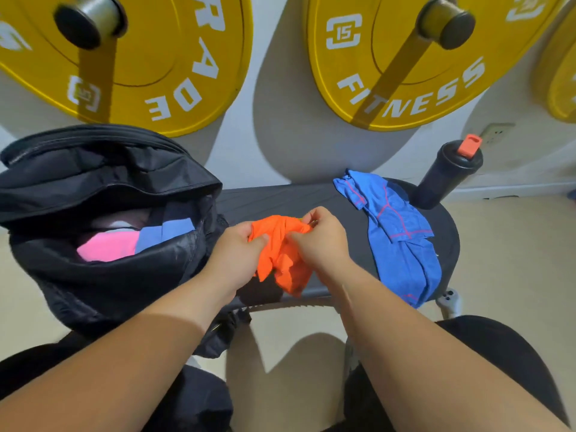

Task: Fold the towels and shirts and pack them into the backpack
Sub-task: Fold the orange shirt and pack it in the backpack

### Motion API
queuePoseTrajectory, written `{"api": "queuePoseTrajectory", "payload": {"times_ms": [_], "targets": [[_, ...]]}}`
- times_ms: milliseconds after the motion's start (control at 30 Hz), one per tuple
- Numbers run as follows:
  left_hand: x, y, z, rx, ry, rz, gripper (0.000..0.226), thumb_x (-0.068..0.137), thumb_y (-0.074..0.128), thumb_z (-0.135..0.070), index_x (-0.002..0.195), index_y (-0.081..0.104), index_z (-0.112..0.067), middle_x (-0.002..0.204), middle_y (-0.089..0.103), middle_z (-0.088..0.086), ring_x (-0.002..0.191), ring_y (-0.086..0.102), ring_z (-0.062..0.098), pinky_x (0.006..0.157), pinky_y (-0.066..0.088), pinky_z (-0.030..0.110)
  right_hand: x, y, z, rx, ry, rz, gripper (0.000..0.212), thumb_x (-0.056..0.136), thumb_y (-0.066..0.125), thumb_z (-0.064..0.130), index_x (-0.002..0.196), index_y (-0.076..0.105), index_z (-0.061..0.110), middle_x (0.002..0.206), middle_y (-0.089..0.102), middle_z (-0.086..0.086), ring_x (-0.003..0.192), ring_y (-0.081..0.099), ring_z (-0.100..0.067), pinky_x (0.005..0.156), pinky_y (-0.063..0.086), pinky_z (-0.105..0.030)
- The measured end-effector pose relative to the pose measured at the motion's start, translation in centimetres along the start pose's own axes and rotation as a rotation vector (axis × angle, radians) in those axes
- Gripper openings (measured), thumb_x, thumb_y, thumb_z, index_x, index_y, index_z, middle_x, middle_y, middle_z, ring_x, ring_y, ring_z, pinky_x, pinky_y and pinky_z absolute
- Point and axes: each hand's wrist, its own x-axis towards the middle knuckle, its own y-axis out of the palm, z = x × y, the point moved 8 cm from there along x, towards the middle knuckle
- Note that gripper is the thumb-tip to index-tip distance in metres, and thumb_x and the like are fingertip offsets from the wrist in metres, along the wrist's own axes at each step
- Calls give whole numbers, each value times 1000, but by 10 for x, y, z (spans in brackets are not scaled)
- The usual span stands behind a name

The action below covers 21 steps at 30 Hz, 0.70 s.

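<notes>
A crumpled orange cloth [285, 263] hangs over the middle of the black bench [280, 198]. My left hand [240, 251] grips its left side and my right hand [321, 238] pinches its upper right part. The black backpack [103, 275] stands open on the left end of the bench, with a folded pink piece [107, 246] and a folded light-blue piece [163, 233] inside. A blue shirt with red seams [399, 238] lies unfolded on the right part of the bench, its lower end draped over the front edge.
A black shaker bottle with an orange cap [445, 174] stands at the bench's far right end. Yellow weight plates [396, 57] hang on the wall behind. My legs in black shorts [505, 353] are at the bottom of the view.
</notes>
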Motion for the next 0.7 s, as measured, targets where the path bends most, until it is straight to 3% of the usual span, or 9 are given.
{"api": "queuePoseTrajectory", "payload": {"times_ms": [67,133,200,267,367,433,500,600,700], "targets": [[-12,-9,-8,-83,9,18,15,98,58,-21,107,69,-24,93,77,-5,88,72,16,80,56,39,-11,10,14,125,12,15,20,75,72,31,83,58,19,78,67,0,74,64,-20,70,52,-36],[-23,-17,-14,-171,46,85,25,90,67,-35,114,66,-34,105,75,-10,100,70,11,93,54,40,-21,19,28,283,43,66,34,79,66,50,83,65,16,83,72,-5,78,68,-23,78,57,-44],[-32,-26,-16,-164,68,106,63,71,79,-47,130,55,-44,117,69,-20,109,65,1,97,50,32,-31,28,41,410,78,141,48,82,54,61,89,72,17,89,75,-4,87,71,-26,84,59,-51],[-36,-38,-14,-116,52,65,95,60,84,-43,143,38,-48,120,65,-23,104,67,5,86,56,33,-44,37,57,506,96,229,53,90,46,61,102,74,18,98,76,-3,92,73,-26,85,59,-52],[-39,-63,-16,-91,45,-67,80,73,72,-14,133,41,-57,100,69,-16,72,72,18,55,61,43,-71,52,85,586,79,373,58,102,35,56,106,72,12,98,77,-4,86,73,-23,79,58,-44],[-42,-90,-20,-79,61,-174,66,81,63,-7,133,47,-45,93,69,-15,61,70,13,53,60,35,-87,61,104,556,29,467,63,104,28,54,108,72,10,99,77,-5,88,72,-23,82,58,-41],[-45,-115,-22,-99,85,-188,51,88,62,-5,128,52,-35,91,71,-10,57,69,19,49,55,25,-96,67,122,477,-54,501,65,105,26,52,108,73,8,97,77,-8,84,73,-22,79,59,-37],[-48,-152,-18,-82,106,-139,48,86,72,-9,129,59,-27,97,74,-7,80,72,13,66,55,19,-98,76,148,292,-231,453,58,106,27,49,106,75,16,96,76,-1,83,70,-8,80,54,-31],[-50,-193,-7,-89,93,-167,46,86,75,-14,124,60,-34,106,71,-6,96,69,11,84,57,32,-98,94,177,168,-413,479,51,107,27,46,119,71,24,124,66,6,110,58,1,90,42,-23]]}}
